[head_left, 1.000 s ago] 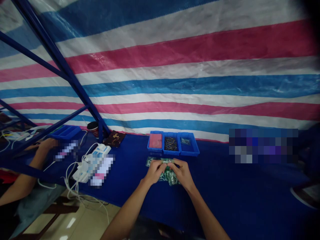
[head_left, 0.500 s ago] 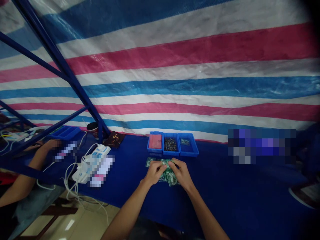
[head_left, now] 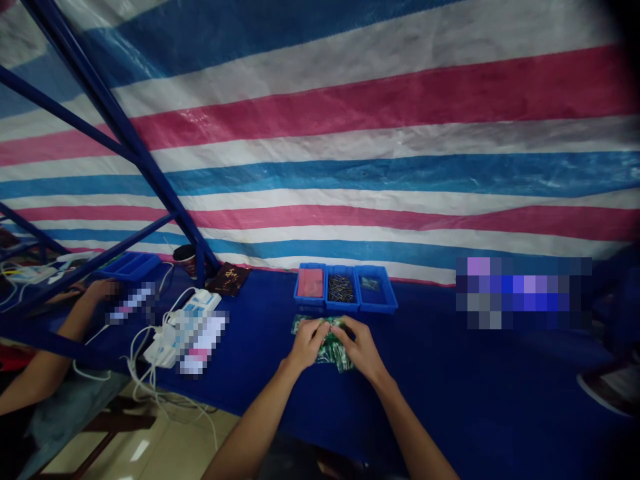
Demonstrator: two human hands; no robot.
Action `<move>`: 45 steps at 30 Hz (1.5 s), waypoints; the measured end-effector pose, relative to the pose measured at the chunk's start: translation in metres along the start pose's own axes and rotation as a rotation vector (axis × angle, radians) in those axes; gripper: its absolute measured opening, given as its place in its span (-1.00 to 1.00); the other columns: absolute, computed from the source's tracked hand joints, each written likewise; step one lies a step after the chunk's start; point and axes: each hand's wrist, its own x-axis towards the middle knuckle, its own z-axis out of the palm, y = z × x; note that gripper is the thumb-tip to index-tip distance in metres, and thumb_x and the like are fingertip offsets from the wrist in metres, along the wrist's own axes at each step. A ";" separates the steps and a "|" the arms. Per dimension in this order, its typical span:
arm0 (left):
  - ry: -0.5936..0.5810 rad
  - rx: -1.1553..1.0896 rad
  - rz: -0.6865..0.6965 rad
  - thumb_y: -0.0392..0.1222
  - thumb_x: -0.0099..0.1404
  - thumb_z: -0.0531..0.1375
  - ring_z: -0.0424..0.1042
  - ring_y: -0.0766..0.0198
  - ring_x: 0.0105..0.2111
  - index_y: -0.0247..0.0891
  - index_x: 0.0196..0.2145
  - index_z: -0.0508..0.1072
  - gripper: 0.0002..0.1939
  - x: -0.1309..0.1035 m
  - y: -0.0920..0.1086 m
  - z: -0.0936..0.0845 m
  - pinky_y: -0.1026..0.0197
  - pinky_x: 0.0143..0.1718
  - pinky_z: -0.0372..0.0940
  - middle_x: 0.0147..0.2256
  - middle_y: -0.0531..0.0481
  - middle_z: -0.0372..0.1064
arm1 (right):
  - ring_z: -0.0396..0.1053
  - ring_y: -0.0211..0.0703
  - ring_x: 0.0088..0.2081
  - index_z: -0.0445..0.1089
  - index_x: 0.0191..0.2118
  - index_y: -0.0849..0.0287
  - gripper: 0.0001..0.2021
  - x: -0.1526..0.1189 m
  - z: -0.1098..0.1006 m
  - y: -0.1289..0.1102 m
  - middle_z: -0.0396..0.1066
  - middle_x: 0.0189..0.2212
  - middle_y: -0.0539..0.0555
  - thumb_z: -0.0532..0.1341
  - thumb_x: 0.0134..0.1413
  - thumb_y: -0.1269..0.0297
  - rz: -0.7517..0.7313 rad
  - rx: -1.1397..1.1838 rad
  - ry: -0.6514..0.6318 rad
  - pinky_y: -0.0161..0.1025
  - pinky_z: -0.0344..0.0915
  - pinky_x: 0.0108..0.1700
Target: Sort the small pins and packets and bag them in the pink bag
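My left hand (head_left: pixel 306 345) and my right hand (head_left: pixel 363 348) meet over clear plastic packets with green print (head_left: pixel 330 357), low on the blue table. The fingers of both hands are closed on the top of a packet, thumbs nearly touching. Part of the packets is hidden under the hands. Just beyond them stand three joined blue bins: the left bin holds a pink stack (head_left: pixel 311 283), the middle bin holds many dark screws (head_left: pixel 341 289), and the right bin holds a small clear packet (head_left: pixel 370 285).
Left of my hands lie a white power strip (head_left: pixel 187 323) with tangled cables and a dark brown wrapper (head_left: pixel 230 279). Farther left, behind a blue metal frame (head_left: pixel 145 157), another person's arm (head_left: pixel 75 327) rests near a blue tray (head_left: pixel 131 265). A striped tarp (head_left: pixel 350 180) hangs behind the table.
My thumbs have come closer together over the green-printed packet, and my right thumb has shifted left. The bins and packets below look the same.
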 end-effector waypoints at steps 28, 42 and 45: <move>0.013 0.081 0.044 -0.07 0.40 0.08 0.12 0.37 -0.59 -0.28 -0.60 0.24 -0.57 0.002 0.003 0.001 0.27 -0.49 -0.02 -0.62 0.10 0.10 | 0.32 -0.17 -0.37 0.43 -0.28 0.20 -0.73 0.002 -0.003 0.009 0.40 -0.42 0.03 0.26 0.15 0.05 0.073 0.136 0.038 -0.26 0.28 -0.28; -0.025 -0.001 0.017 -0.02 0.44 0.04 0.23 0.36 -0.58 -0.31 -0.57 0.34 -0.53 -0.001 0.006 -0.001 0.29 -0.46 0.07 -0.61 0.06 0.25 | 0.40 -0.12 -0.34 0.49 -0.22 0.19 -0.71 0.003 -0.003 0.013 0.49 -0.36 0.08 0.35 0.08 0.06 0.126 0.301 0.083 -0.23 0.34 -0.24; -0.022 0.000 0.015 -0.01 0.45 0.04 0.23 0.36 -0.58 -0.30 -0.57 0.33 -0.53 0.000 0.005 -0.001 0.28 -0.47 0.07 -0.62 0.07 0.25 | 0.42 -0.09 -0.30 0.48 -0.19 0.18 -0.70 0.004 -0.002 0.010 0.50 -0.33 0.08 0.31 0.12 0.04 0.117 0.288 0.025 -0.20 0.36 -0.19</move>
